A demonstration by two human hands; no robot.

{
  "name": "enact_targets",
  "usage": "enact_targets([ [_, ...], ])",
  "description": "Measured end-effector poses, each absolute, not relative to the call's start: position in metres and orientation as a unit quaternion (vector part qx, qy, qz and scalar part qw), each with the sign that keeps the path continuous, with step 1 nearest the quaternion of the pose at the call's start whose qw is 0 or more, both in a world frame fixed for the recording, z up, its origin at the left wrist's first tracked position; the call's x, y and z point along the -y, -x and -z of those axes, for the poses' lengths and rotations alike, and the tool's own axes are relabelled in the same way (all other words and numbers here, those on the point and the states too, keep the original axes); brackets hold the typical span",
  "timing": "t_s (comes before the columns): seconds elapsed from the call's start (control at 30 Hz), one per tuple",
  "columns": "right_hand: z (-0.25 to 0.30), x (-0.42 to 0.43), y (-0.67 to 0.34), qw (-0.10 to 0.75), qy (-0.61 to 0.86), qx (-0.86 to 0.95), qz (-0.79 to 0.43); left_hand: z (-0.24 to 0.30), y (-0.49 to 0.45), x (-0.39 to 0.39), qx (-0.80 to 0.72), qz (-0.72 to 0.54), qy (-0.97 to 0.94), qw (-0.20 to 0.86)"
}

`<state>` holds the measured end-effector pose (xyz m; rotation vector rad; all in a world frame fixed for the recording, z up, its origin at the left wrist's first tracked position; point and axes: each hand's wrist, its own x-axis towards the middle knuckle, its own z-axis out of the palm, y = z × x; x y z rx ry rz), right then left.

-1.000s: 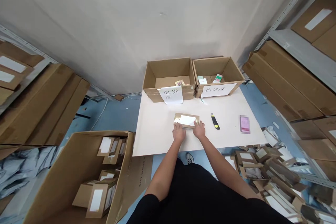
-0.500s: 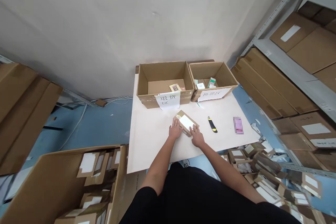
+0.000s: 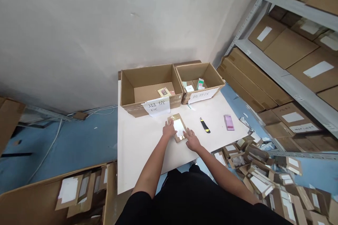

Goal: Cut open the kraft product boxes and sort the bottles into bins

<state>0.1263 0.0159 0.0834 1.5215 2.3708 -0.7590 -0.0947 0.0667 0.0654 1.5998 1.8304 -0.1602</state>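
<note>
A small brown cardboard parcel [image 3: 178, 126] with a white label lies on the white table [image 3: 137, 144], its long side pointing away from me. My left hand [image 3: 169, 130] rests against its left edge, fingers spread. My right hand [image 3: 192, 141] touches its near right corner with the fingers stretched out. A black and yellow utility knife [image 3: 204, 125] lies to the right of the parcel, and a pink item [image 3: 228, 122] lies further right.
Two open cartons with paper signs stand at the table's back: a larger left one [image 3: 148, 89] and a smaller right one [image 3: 199, 82], each holding small items. A big carton of parcels [image 3: 52, 197] sits low left. Opened boxes [image 3: 264, 172] litter the floor right, below metal shelving [image 3: 285, 77].
The parcel has turned from lying crosswise to lengthwise under both hands. My view has swung to the right, so the table and boxes sit further left in the picture.
</note>
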Motion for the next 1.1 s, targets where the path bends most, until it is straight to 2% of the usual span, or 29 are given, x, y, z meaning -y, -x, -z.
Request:
enact_targets([
  [0.23,-0.104,-0.088,-0.202,0.054,-0.55,-0.808,0.204,-0.063,0.068,-0.067,-0.742,0.106,-0.59,0.3],
  [0.4,-0.098,-0.144,-0.262,0.067,-0.568,-0.795,0.204,-0.064,0.039,-0.062,-0.758,0.119,-0.565,0.303],
  [0.7,-0.019,-0.161,-0.293,0.153,-0.586,-0.721,0.337,-0.055,0.029,-0.064,-0.787,0.152,-0.503,0.325],
  [0.83,0.018,-0.141,-0.294,0.196,-0.601,-0.699,0.334,-0.051,0.028,-0.058,-0.794,0.162,-0.49,0.322],
  [0.97,0.035,-0.133,-0.295,0.17,-0.612,-0.704,0.317,-0.051,0.024,-0.058,-0.793,0.162,-0.481,0.337],
  [1.1,0.025,-0.139,-0.277,0.082,-0.631,-0.636,0.436,-0.05,0.021,-0.06,-0.8,0.142,-0.463,0.354],
])
